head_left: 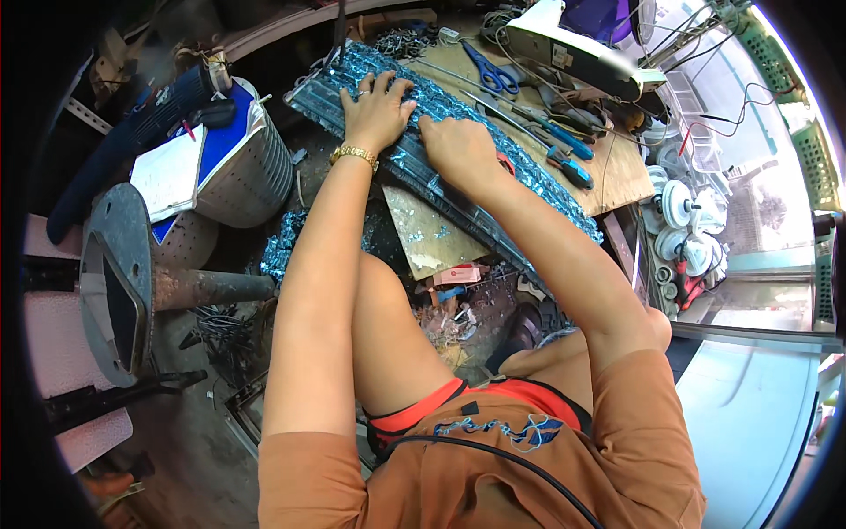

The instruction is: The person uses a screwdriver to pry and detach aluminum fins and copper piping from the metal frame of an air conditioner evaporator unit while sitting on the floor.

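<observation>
Counter (624,172): wooden, bearing blue-handled scissors (487,70)
Left hand (377,113): spread wide over crinkled blue foil (436,91)
Right hand (463,150): curled; I cannot tell its grip's hold

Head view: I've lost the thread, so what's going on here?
The person's left hand is spread on a long, shiny blue piece. The right hand is curled over it; what it grips, if anything, is unclear. Blue scissors and a blue-handled tool lie beyond, on the wooden worktop.

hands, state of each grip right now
Left hand: open, spread on the shiny blue material.
Right hand: closed; whether it holds the red item beside it can't be told.
</observation>
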